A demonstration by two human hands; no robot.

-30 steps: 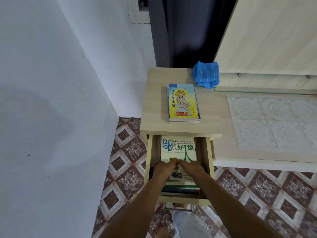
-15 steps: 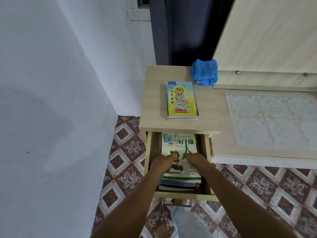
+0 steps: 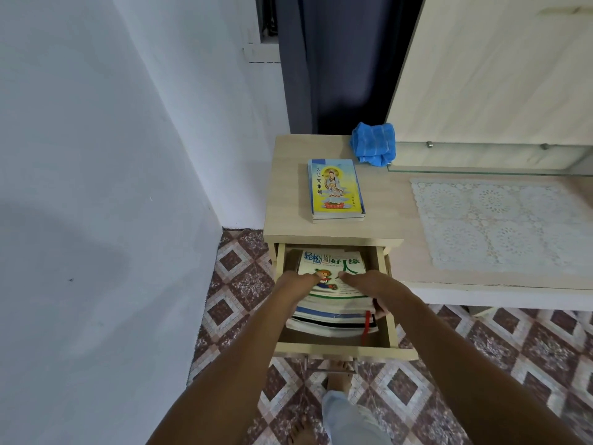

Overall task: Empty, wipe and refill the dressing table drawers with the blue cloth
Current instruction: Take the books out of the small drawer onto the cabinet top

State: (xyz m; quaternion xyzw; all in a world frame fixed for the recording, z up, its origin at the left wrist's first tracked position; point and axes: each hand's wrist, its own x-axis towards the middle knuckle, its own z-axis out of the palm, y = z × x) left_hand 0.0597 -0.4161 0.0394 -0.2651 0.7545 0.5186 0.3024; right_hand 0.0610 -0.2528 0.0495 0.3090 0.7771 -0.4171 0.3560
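Emptying is the step in hand, as we judge it: our left hand [image 3: 293,284] and right hand [image 3: 375,289] each grasp one side of the stack of books [image 3: 335,308] inside the open drawer [image 3: 343,351], thumbs lying on the top cover. The next move, we expect, calls for a level lift onto the surface [image 3: 288,175] beyond the hands, beside the yellow-covered book [image 3: 335,187] lying there. The blue cloth [image 3: 373,144], crumpled and striped, sits farther beyond the right hand, at the surface's back edge, untouched.
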